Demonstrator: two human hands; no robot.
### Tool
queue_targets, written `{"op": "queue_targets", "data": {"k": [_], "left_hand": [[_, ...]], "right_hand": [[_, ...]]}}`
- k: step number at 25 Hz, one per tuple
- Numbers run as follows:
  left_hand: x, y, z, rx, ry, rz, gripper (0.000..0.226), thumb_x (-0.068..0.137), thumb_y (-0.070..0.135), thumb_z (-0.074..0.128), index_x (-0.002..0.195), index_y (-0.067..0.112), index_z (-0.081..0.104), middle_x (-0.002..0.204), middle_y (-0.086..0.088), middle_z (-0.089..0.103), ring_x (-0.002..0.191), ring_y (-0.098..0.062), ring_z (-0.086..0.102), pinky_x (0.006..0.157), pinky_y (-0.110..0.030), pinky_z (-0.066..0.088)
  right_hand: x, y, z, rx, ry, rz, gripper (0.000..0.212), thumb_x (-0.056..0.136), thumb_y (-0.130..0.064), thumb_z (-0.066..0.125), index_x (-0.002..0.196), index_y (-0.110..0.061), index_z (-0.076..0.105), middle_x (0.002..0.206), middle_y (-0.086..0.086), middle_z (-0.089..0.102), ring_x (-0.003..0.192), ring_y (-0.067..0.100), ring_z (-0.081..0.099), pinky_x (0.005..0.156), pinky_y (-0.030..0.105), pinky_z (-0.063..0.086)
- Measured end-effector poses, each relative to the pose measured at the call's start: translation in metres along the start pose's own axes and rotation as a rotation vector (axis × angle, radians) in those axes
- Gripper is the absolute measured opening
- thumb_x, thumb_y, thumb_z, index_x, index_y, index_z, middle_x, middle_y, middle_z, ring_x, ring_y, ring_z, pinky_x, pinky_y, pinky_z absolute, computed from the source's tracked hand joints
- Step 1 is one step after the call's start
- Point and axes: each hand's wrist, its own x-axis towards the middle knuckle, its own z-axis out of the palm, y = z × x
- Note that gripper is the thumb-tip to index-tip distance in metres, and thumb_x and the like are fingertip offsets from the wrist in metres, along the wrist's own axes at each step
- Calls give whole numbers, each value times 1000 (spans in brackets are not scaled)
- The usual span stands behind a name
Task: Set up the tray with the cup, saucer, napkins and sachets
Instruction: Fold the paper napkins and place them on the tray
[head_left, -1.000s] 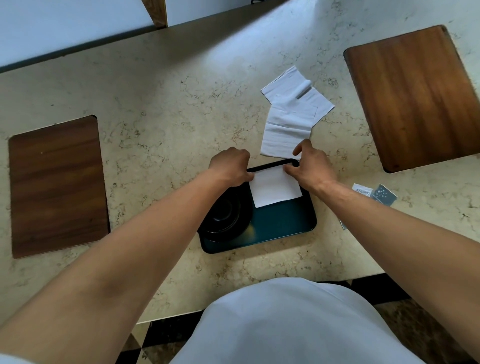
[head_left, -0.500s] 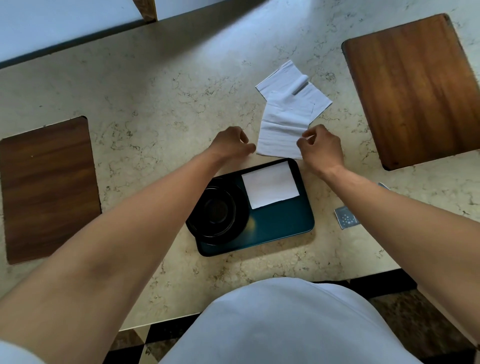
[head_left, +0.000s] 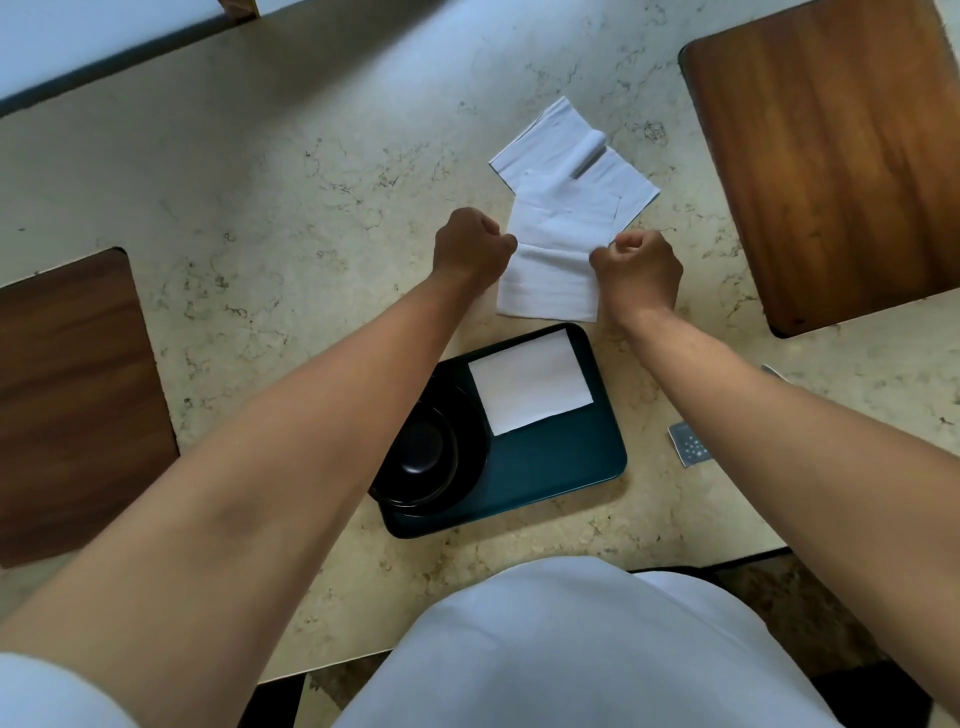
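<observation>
From the head view, our left hand (head_left: 470, 249) and right hand (head_left: 641, 270) pinch opposite edges of the nearest white paper napkin (head_left: 553, 283) on the marbled counter (head_left: 291, 208), beyond the dark green tray (head_left: 571, 467). We should lift evenly, keeping it flat.

The person wears a white short-sleeved top (head_left: 597, 649); a white sleeve (head_left: 47, 696) shows, forearms bare to each hand.

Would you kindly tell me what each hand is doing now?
Left hand: pinching the white paper napkin.
Right hand: pinching its other edge.
</observation>
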Motion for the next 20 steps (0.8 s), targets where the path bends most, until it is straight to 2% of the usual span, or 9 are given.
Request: {"op": "queue_targets", "data": {"k": [3, 5, 6, 7, 9, 12, 14, 16, 20], "left_hand": [[5, 1, 1, 16, -30, 5, 12, 80, 4, 57, 83, 5, 69, 72, -17, 64, 57, -24, 53, 56, -39, 52], [6, 2, 2, 6, -27, -14, 19, 82, 4, 61, 88, -10, 71, 77, -21, 72, 56, -27, 58, 59, -44, 60], [7, 1, 2, -5, -26, -21, 19, 82, 4, 63, 91, -10, 71, 77, -19, 72, 58, -28, 61, 62, -47, 61], [7, 0, 2, -21, -26, -23, 17, 82, 4, 64, 92, -8, 72, 77, -16, 71, 61, -29, 63, 64, -48, 62], [6, -3, 1, -44, -33, -19, 15, 82, 5, 67, 94, -3, 72, 82, -13, 71, 73, -32, 69, 68, -49, 63], [4, -8, 0, -57, -38, -10, 17, 82, 6, 68, 98, 1, 71, 95, -15, 73, 92, -36, 72, 77, -48, 62], [1, -9, -1, -53, -34, -13, 18, 83, 7, 68, 100, 2, 70, 100, -16, 73, 95, -33, 72, 83, -47, 61], [-2, -10, -2, -62, -36, -18, 18, 84, 8, 68, 101, 2, 70, 99, -16, 74, 94, -33, 72, 85, -47, 61], [-7, -14, -5, -72, -41, -36, 16, 86, 9, 65, 100, 2, 68, 87, -13, 72, 82, -31, 72, 77, -44, 61]], "right_hand": [[-1, 3, 2, 136, -19, 37, 31, 84, -30, 66, 109, -12, 69, 95, -2, 74, 94, 18, 68, 72, 17, 51], [0, 2, 3, 280, -71, 67, 17, 82, -31, 70, 92, -18, 71, 90, -3, 71, 85, 16, 66, 79, 26, 55], [-2, -1, 2, 360, -93, 106, 13, 81, -30, 72, 75, -21, 65, 78, 3, 62, 73, 21, 58, 70, 32, 52], [-2, -4, 2, 420, -107, 155, 28, 80, -28, 74, 62, -23, 53, 72, 8, 48, 66, 25, 44, 61, 34, 43], [-3, -9, 0, 501, -156, 277, 42, 79, -28, 77, 55, -22, 43, 67, 9, 41, 59, 23, 35, 54, 33, 31], [-3, -14, -2, 506, -278, 336, 35, 80, -28, 78, 59, -19, 52, 57, -2, 50, 47, 16, 40, 46, 28, 31], [-3, -13, -1, 393, -314, 205, 26, 80, -26, 77, 64, -11, 63, 65, 0, 57, 60, 18, 52, 56, 33, 44], [-4, -12, 1, 300, -298, 71, 21, 80, -26, 77, 80, -5, 76, 76, -4, 67, 76, 14, 62, 73, 31, 52], [-8, -13, -2, 138, -273, -75, 19, 87, -30, 71, 96, -17, 80, 95, -8, 76, 93, 10, 68, 84, 27, 54]]}}
